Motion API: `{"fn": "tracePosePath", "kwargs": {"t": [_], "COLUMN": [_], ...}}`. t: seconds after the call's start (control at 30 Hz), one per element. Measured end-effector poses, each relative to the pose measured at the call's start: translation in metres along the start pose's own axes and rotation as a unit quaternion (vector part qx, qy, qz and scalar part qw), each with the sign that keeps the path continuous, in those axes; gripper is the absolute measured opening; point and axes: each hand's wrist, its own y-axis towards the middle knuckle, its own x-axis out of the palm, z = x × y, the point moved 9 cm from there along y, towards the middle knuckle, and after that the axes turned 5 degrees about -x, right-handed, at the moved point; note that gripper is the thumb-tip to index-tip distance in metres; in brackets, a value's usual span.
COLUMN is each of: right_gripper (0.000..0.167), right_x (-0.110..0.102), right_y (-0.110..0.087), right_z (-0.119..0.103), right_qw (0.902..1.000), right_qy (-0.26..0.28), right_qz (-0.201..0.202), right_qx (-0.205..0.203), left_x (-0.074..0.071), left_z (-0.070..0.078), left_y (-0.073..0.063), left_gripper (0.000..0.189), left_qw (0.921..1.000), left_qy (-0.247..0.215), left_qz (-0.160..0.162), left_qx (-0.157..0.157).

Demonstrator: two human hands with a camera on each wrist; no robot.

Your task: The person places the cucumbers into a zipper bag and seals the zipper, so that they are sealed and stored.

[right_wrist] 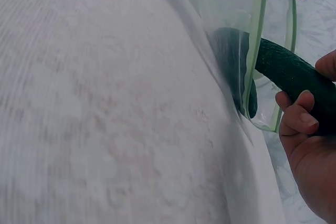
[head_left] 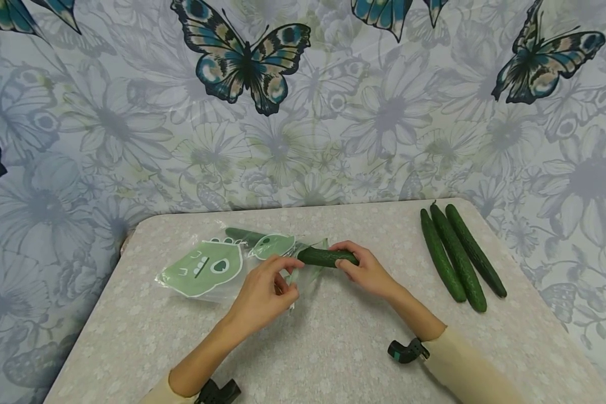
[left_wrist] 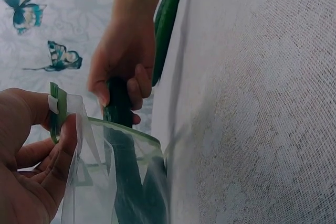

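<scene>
A clear zip bag with green cartoon prints and a green zip edge lies on the table, its mouth facing right. My left hand pinches the bag's rim between thumb and fingers, near a small white slider. My right hand grips one end of a dark green cucumber. In the right wrist view, that cucumber's far end passes through the open mouth into the bag. Another cucumber lies inside the bag, partly hidden by the print.
Three more cucumbers lie side by side at the right of the table, which has a pale patterned cloth. Behind the table's back edge hangs a fabric backdrop with butterflies and flowers. Dark wrist cameras sit on both wrists.
</scene>
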Motion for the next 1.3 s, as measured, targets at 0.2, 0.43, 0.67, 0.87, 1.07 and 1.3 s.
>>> {"fn": "tracePosePath", "kwargs": {"t": [0.2, 0.43, 0.67, 0.87, 1.07, 1.3], "right_gripper": [0.033, 0.034, 0.036, 0.038, 0.031, 0.034], "right_x": [0.011, 0.030, 0.043, 0.036, 0.024, 0.016], "right_y": [0.010, 0.020, 0.024, 0.021, 0.018, 0.014], "right_z": [0.004, 0.001, -0.003, -0.013, -0.023, -0.022], "right_qw": [0.9995, 0.9983, 0.9969, 0.9910, 0.9870, 0.9874], "right_qy": [-0.027, -0.057, -0.078, -0.130, -0.147, -0.137], "right_qz": [0.016, 0.012, 0.001, 0.031, 0.062, 0.073], "right_qx": [0.000, -0.004, -0.003, -0.007, -0.012, -0.029], "left_x": [0.000, 0.001, 0.001, 0.000, 0.000, 0.000], "left_z": [0.001, 0.002, 0.004, 0.004, 0.004, 0.006], "left_y": [0.001, 0.001, 0.001, 0.003, 0.003, 0.002], "left_gripper": [0.040, 0.039, 0.040, 0.040, 0.039, 0.041], "left_qw": [1.0000, 1.0000, 1.0000, 1.0000, 1.0000, 1.0000], "left_qy": [0.005, 0.008, 0.007, 0.006, 0.004, 0.000], "left_qz": [-0.001, -0.001, -0.002, -0.003, -0.002, 0.001], "left_qx": [0.002, 0.000, -0.001, -0.007, -0.002, 0.005]}}
